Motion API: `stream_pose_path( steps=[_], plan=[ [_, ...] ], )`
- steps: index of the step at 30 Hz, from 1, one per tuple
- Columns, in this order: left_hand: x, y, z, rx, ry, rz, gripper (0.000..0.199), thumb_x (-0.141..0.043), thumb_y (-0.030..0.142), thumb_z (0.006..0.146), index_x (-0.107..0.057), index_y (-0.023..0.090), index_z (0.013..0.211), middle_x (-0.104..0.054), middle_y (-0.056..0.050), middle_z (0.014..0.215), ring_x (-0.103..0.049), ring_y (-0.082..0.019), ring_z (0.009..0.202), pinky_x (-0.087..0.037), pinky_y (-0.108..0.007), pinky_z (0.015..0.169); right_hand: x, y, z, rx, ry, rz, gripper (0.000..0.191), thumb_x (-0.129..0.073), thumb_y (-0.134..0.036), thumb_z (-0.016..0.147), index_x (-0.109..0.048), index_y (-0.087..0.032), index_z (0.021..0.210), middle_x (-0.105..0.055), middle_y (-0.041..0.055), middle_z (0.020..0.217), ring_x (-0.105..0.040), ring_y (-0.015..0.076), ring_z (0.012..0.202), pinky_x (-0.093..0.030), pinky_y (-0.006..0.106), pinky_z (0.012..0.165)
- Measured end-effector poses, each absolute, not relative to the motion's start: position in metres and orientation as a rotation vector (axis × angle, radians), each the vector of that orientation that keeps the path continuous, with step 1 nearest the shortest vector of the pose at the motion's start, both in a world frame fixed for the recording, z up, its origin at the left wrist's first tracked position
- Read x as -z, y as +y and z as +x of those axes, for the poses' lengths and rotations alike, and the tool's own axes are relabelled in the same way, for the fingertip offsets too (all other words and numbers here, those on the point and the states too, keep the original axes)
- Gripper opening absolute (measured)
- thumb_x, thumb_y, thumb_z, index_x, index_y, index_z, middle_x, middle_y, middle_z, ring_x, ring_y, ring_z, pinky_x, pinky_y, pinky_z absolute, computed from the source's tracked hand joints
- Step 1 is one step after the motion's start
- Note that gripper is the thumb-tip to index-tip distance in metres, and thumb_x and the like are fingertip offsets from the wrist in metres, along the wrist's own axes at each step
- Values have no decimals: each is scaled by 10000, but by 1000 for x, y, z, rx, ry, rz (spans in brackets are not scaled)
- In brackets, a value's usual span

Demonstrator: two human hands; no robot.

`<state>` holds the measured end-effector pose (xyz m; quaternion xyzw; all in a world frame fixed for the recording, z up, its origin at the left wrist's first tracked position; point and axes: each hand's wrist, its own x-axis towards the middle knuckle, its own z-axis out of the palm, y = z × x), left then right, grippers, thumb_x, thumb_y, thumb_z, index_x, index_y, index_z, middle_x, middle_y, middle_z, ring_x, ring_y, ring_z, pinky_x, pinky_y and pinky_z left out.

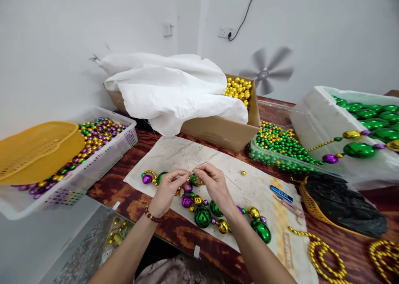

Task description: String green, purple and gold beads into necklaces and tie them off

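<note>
My left hand, a beaded bracelet on its wrist, is closed in a pinch at the upper end of a bead string. Close against it, my right hand pinches at the same spot, by a small green bead. A thin thread seems to show between the fingertips. Purple, gold and green balls hang or lie below the hands, among them a large green ball on the white cloth. More of the strand emerges right of my right forearm, with another large green ball. What exactly the fingers grip is too small to make out.
A white basket of mixed beads stands left. Behind the cloth is a cardboard box of gold beads under white fabric. At right are a clear tub, a foam box, a blue tool and gold bead strings.
</note>
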<state>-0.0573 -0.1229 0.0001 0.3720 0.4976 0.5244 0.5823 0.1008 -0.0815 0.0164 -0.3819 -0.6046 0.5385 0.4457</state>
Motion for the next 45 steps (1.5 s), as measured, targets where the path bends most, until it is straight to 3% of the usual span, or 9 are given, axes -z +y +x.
stream_pose_path(
  steps=[10, 19, 23, 27, 30, 35, 40, 45],
  plan=[
    [-4, -96, -89, -1056, 1181, 1002, 310, -726, 434, 740, -689, 126, 730, -560, 12, 506, -409, -51, 410, -255, -187, 405, -25, -34, 77, -1035, -2042, -674, 162, -654, -268, 908, -752, -198, 800, -609, 18, 799, -581, 145, 776, -435, 253, 690],
    [-4, -78, -96, -979, 1220, 1072, 387, -731, 501, 728, -618, 137, 666, -535, 21, 473, -410, -55, 414, -245, -181, 410, -18, -9, 58, -984, -2124, -825, 183, -579, -203, 928, -709, -176, 802, -648, -9, 726, -568, 121, 679, -384, 227, 632],
    [-5, -73, -103, -1014, 1248, 1064, 368, -745, 489, 715, -635, 140, 690, -583, 16, 556, -485, -72, 448, -316, -187, 432, -14, -4, 71, -1044, -2316, -906, 164, -579, -230, 926, -722, -195, 854, -677, -18, 721, -571, 122, 652, -356, 224, 603],
    [-4, -70, -112, -966, 1224, 999, 338, -790, 450, 691, -689, 128, 711, -672, -26, 674, -579, -99, 545, -445, -217, 559, -10, -11, 82, -830, -2314, -999, 172, -587, -211, 915, -733, -203, 824, -716, 8, 763, -609, 149, 692, -356, 243, 623],
    [2, -68, -117, -994, 1180, 844, 321, -840, 393, 636, -734, 114, 755, -713, -65, 727, -599, -109, 589, -460, -225, 599, -8, -26, 86, -781, -2312, -973, 199, -564, -219, 937, -743, -218, 850, -734, 24, 800, -638, 162, 720, -377, 251, 642],
    [3, -69, -121, -1054, 1134, 833, 263, -868, 306, 581, -754, 125, 735, -693, -39, 702, -556, -87, 586, -436, -206, 589, -6, -36, 91, -1037, -2464, -721, 208, -589, -290, 941, -753, -234, 825, -714, 16, 834, -623, 147, 723, -393, 242, 650],
    [-12, -73, -122, -966, 1125, 1108, 196, -784, 324, 700, -765, 154, 796, -715, -49, 754, -590, -127, 647, -459, -235, 628, -1, -5, 72, -1429, -2035, -680, 313, -523, -406, 944, -698, -181, 811, -695, 32, 847, -614, 175, 825, -440, 283, 773],
    [-15, -73, -128, -1033, 1288, 1545, 162, -680, 304, 803, -774, 177, 837, -710, -55, 774, -621, -168, 719, -468, -261, 679, 6, 15, 54, -2099, -1894, -630, 232, -641, -399, 831, -650, -168, 850, -688, 0, 691, -603, 142, 669, -415, 242, 646]
  ],
)
